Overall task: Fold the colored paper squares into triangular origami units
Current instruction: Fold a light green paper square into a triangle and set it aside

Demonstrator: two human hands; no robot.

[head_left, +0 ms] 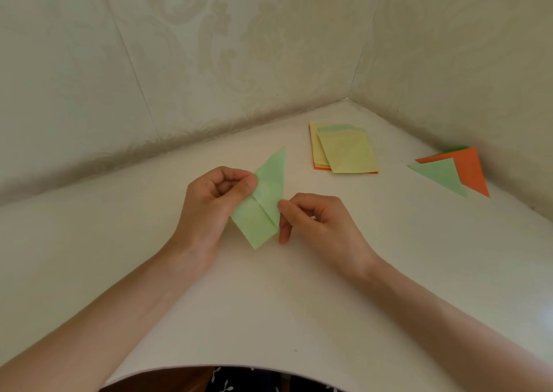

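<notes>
Head view: a partly folded green paper [263,203] is held at the centre of the frame, between the two hands, over the white table [269,302]. Its long point is directed toward the upper right, and a crease is seen across its lower half. The left hand [209,209] is curled, and the paper's left edge is pinched between its thumb and fingers. The right hand [317,221] is likewise curled. The paper's right edge is nipped between its thumb and forefinger, while one finger is pointed down toward the table. Whether the paper's lower tip rests on the table cannot be told.

Right of centre and higher, a stack [344,152] of sheets is laid, yellow on top with green and orange showing at the edges. Further right, near the wall, a green triangle [440,176] is laid partly over an orange triangle [469,173].

The step in hand is judged to be the folding-in of a flap. Since the paper is gripped only at its edges and seems little supported, a crease could be set askew if the edges are not lined up before pressure is applied. If either pinch is loosened, the folds already made could spring open. The thin sheet could also be torn at the crease if it is pulled apart.
</notes>
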